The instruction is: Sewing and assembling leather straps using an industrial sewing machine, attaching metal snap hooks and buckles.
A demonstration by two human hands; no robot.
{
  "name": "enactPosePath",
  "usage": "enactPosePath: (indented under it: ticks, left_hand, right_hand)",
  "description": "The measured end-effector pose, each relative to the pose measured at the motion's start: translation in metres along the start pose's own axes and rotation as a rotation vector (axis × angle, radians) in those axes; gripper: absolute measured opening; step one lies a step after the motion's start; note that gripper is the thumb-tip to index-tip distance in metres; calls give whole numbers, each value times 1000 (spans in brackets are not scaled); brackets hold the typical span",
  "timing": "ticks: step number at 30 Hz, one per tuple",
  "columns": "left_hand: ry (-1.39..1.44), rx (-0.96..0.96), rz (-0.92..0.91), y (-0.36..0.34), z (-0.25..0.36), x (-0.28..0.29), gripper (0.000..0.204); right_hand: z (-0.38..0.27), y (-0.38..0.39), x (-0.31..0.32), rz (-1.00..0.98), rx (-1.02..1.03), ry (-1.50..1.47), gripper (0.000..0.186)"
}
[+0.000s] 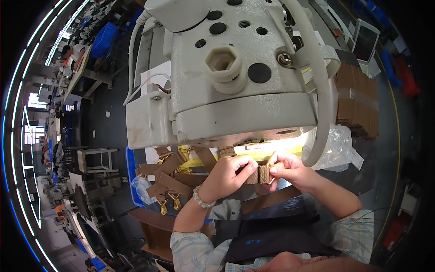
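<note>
Just below the head of a large white sewing machine point(244, 111), both my hands meet at a folded piece of brown webbing strap point(258, 175). My left hand point(232, 174) pinches its left side between thumb and fingers. On its right side my right hand point(287, 171) grips the strap, with a bit of gold-coloured metal showing at the fingertips. Left of my hands lies a pile of brown straps point(174, 181) with gold snap hooks point(163, 207). Another flat brown strap point(272, 199) stretches across the table nearer to me. The needle area is hidden by the machine head.
A blue tray point(131, 172) edges the strap pile. Clear plastic bags point(337, 147) lie on the right, near stacked cardboard point(358, 104). A white hose point(319, 90) hangs down the machine's right side. An open cardboard box point(154, 226) stands low on the left.
</note>
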State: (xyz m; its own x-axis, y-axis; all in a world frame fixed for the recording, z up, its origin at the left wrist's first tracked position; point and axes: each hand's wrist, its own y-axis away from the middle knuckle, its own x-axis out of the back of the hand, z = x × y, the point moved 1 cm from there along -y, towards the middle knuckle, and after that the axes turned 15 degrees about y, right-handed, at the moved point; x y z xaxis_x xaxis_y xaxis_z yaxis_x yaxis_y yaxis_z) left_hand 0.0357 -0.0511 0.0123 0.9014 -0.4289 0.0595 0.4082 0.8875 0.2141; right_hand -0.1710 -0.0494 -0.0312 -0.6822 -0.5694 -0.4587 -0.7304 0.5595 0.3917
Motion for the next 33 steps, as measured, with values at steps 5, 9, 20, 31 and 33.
enactPosePath:
  ticks: [5, 9, 20, 31, 33]
  left_hand:
    - [49, -9, 26, 1, -4, -3, 18]
    - [67, 40, 1, 0, -5, -2, 18]
    - [42, -38, -5, 2, -6, -1, 17]
    - [-45, -41, -45, 2, 0, 0, 22]
    - [-47, -25, -83, 2, -3, 0, 27]
  right_hand:
    - [8, -4, 1, -30, 28, -57, 14]
    - [11, -4, 3, -66, 8, -62, 13]
    - [8, -3, -1, -45, 14, -48, 13]
    - [11, -2, -1, -22, 36, -85, 18]
    - [9, -1, -1, -4, 23, -66, 19]
